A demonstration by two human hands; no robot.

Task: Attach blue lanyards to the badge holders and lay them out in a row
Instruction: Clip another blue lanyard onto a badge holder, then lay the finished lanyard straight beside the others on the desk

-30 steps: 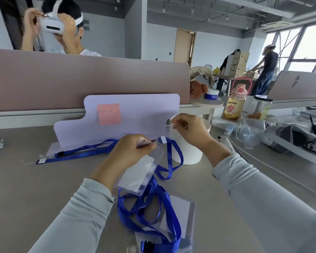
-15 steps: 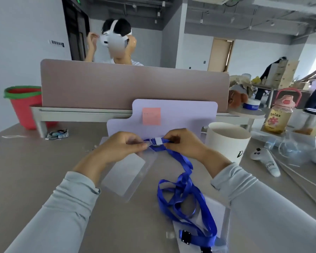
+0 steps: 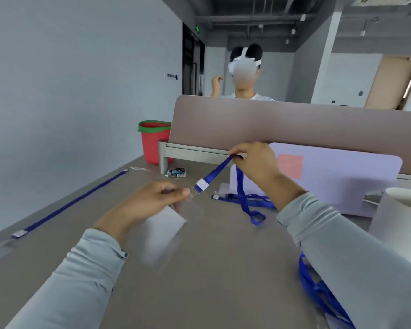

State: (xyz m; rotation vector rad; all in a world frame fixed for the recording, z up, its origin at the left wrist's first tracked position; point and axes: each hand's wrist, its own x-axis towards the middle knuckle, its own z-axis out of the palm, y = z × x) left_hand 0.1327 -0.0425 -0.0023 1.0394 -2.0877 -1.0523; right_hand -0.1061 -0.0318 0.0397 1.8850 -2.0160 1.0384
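- Grey desk (image 3: 223, 269) below a pink partition (image 3: 294, 122) serves as the work surface.
- The clear badge holder (image 3: 164, 231) is pinched at its top edge by the left hand (image 3: 152, 200) and hangs tilted and blurred just above the desk.
- The blue lanyard (image 3: 215, 172) is gripped in the curled right hand (image 3: 254, 162), and its white-tagged end is drawn taut to the holder's top.
- Attachment is judged to be the step in hand; whether the clip is latched cannot be told.
- Next, the clip should be confirmed closed, then the set laid flat beside the stretched-out lanyard (image 3: 74, 201) at the far left.
- A spare lanyard (image 3: 247, 199) lies near the lilac board (image 3: 330, 181), and a lanyard heap (image 3: 318, 290) sits by the paper cup (image 3: 399, 214).
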